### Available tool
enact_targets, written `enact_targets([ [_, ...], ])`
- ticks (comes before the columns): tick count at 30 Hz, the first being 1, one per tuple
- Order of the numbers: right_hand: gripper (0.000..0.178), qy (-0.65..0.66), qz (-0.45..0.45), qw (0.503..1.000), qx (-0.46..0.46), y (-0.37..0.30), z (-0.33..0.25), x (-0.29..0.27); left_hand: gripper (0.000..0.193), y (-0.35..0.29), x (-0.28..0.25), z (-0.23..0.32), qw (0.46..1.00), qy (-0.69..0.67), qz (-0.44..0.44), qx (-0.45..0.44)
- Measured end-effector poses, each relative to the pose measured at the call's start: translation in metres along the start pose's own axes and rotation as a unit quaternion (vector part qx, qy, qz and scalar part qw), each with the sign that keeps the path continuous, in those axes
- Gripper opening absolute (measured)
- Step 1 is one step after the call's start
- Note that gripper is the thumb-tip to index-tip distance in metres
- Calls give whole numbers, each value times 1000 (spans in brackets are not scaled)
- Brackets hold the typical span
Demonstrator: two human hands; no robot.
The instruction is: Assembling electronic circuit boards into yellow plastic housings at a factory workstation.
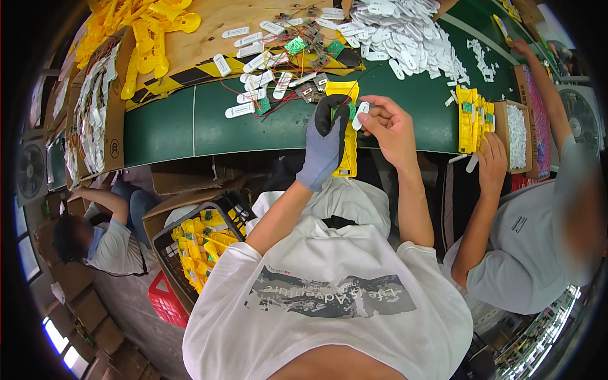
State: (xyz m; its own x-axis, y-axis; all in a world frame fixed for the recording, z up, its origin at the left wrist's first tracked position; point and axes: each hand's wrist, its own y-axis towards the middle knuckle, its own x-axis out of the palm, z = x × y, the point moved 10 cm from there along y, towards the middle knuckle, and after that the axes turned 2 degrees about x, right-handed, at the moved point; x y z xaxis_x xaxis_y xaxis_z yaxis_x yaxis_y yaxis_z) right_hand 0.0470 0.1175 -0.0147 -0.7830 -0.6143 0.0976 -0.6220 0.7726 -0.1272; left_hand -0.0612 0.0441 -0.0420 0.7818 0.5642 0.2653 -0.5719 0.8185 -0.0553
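My left hand [322, 144], in a grey glove with black fingers, is closed around a long yellow plastic shell [346, 166] at the table's near edge. A small green circuit board shows in the shell beside my fingers. My bare right hand [394, 130] pinches a white oval plastic piece [361, 116] just right of the shell, close to the board. Whether the piece touches the shell, I cannot tell. Beyond my hands lie more white pieces [240, 111] joined by red wires to green boards [295, 45] and metal-coloured parts.
A heap of white pieces [405, 35] covers the table's far right. Yellow shells [149, 47] lie at the far left near a cardboard box [116, 136]. At right, a co-worker's hand [493, 155] touches stacked yellow shells [468, 117]. A black crate [166, 244] of yellow assemblies stands lower left.
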Motion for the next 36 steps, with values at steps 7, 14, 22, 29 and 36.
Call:
enact_targets([
  [7, 22, -39, -15, 999, -23, 5, 1, 9, 23, -4, -12, 13, 991, 90, 19, 94],
  [14, 19, -88, -7, 996, -28, -3, 14, -22, 28, -7, 10, 18, 986, 125, -49, 98],
  [22, 18, -80, -8, 995, -66, 13, 1, -14, 29, -11, 5, 33, 986, 120, -34, 114],
  [29, 11, -34, 23, 997, -58, -1, -3, -15, 23, -4, 5, 26, 996, 16, -43, 79],
  [36, 15, -88, -40, 995, 19, 7, 8, -2, 25, -2, -7, 4, 994, 87, -10, 62],
])
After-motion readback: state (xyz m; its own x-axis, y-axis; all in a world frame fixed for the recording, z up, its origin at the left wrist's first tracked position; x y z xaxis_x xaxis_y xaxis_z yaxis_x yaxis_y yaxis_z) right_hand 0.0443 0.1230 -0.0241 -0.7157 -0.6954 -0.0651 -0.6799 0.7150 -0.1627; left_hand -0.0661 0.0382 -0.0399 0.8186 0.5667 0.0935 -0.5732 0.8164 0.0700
